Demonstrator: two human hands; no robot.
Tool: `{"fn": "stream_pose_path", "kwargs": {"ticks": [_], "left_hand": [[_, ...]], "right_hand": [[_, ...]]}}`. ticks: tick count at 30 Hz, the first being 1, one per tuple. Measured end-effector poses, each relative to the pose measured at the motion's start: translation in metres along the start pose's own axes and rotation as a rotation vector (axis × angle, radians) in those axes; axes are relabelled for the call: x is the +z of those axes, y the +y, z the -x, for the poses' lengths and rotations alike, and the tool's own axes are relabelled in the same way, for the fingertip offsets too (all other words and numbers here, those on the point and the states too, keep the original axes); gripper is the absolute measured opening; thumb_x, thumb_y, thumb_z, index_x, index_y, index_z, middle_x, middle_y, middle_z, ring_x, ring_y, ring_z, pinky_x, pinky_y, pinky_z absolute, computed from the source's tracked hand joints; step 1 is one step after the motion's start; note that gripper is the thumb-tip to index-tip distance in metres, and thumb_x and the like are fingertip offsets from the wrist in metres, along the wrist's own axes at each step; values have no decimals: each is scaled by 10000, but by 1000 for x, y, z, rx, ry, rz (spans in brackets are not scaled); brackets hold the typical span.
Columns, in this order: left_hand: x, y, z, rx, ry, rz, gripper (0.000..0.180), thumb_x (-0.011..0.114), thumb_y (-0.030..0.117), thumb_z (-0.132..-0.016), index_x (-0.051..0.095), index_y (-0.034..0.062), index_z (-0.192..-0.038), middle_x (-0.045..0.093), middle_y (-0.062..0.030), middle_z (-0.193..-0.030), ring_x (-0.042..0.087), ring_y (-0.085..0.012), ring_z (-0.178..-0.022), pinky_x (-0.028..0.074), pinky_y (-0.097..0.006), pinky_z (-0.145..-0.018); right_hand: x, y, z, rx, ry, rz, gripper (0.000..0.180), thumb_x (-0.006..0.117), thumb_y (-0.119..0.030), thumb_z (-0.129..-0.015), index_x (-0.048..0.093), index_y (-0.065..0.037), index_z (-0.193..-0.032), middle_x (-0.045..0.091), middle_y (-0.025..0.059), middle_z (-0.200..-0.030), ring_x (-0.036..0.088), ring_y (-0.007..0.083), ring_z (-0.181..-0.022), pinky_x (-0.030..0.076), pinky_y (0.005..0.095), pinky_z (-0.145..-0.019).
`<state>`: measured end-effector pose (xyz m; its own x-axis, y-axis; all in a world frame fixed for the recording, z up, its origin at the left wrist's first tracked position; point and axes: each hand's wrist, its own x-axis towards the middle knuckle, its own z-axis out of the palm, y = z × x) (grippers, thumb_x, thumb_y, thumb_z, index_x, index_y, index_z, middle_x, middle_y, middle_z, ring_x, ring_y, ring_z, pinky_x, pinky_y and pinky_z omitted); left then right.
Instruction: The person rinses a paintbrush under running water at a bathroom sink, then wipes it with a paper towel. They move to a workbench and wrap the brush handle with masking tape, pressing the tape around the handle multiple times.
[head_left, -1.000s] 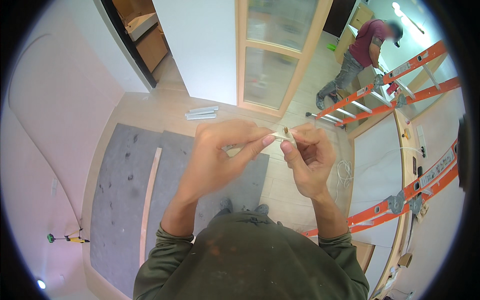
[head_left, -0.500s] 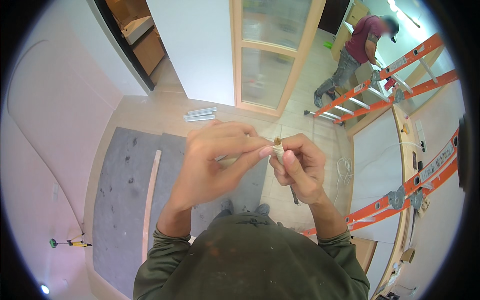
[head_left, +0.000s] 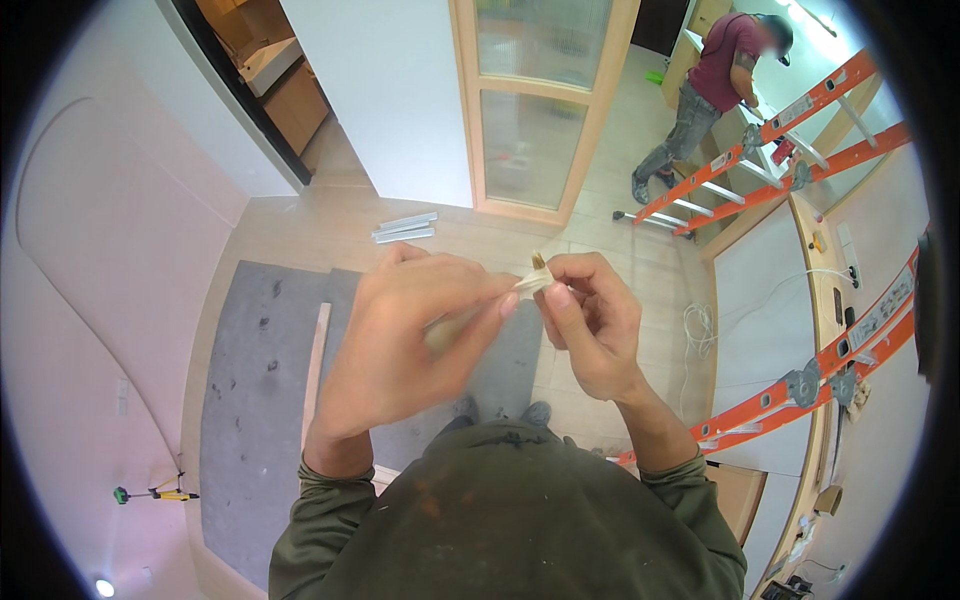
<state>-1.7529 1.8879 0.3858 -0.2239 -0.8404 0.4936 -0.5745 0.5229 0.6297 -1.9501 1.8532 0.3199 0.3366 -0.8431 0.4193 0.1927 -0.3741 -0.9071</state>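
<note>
We count two hands (head_left: 420, 340) raised together, two orange ladders (head_left: 770, 130) and one glass-paned door (head_left: 530, 110). We also see two grey mats (head_left: 250, 400), one other person (head_left: 715, 85) and one small bundle of pale strips (head_left: 405, 227).

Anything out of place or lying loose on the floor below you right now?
A few things lie loose: a wooden strip across the grey mat, pale metal bars near the glass door, and a tangled white cable. Nothing looks spilled or broken.

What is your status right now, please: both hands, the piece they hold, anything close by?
Left hand and right hand both pinch a small pale piece, chest high. Nothing between them. Grey mat on floor below.
</note>
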Motion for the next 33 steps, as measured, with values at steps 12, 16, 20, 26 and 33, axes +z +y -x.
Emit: {"fn": "stream_pose_path", "kwargs": {"ticks": [12, 16, 20, 26, 33], "left_hand": [[6, -8, -14, 17, 37, 162, 30, 732, 25, -864, 752, 22, -887, 688, -58, -728, 626, -127, -646, 390, -285, -665], [10, -7, -15, 24, 40, 243, 27, 734, 8, -863, 747, 2, -886, 685, -62, -725, 620, -116, -627, 423, -267, -628], [14, -5, -14, 6, 23, 318, 28, 731, 0, -868, 746, -9, -889, 694, -70, -741, 617, -118, -614, 445, -259, -587], [20, -3, -10, -61, 55, 425, 74, 733, 6, -882, 771, 4, -946, 734, -102, -859, 601, -111, -633, 460, -269, -631], [30, -6, -3, -43, 134, 398, 137, 732, -5, -872, 779, 26, -998, 725, -77, -805, 623, -117, -636, 445, -266, -743]], "right_hand": [[-8, -10, -6, 126, -167, -225, 286, 460, -229, -1095, 618, 2, -1038, 464, -26, -643, 373, 41, -540, 299, 226, -470], [-12, -12, -5, 217, -209, -346, 286, 459, -235, -1097, 615, -4, -1030, 449, -29, -640, 360, 39, -537, 286, 221, -468], [-10, -9, -4, 114, -227, -284, 276, 469, -231, -1095, 607, -6, -1013, 464, -24, -647, 366, 38, -534, 274, 222, -460], [-6, -1, -5, 15, -179, -288, 271, 498, -234, -1086, 618, 4, -1039, 515, -7, -688, 433, 50, -608, 327, 220, -524], [3, -3, -3, -18, -34, -265, 234, 518, -201, -1076, 606, 14, -1097, 555, 5, -774, 458, 57, -666, 357, 220, -566]]}}
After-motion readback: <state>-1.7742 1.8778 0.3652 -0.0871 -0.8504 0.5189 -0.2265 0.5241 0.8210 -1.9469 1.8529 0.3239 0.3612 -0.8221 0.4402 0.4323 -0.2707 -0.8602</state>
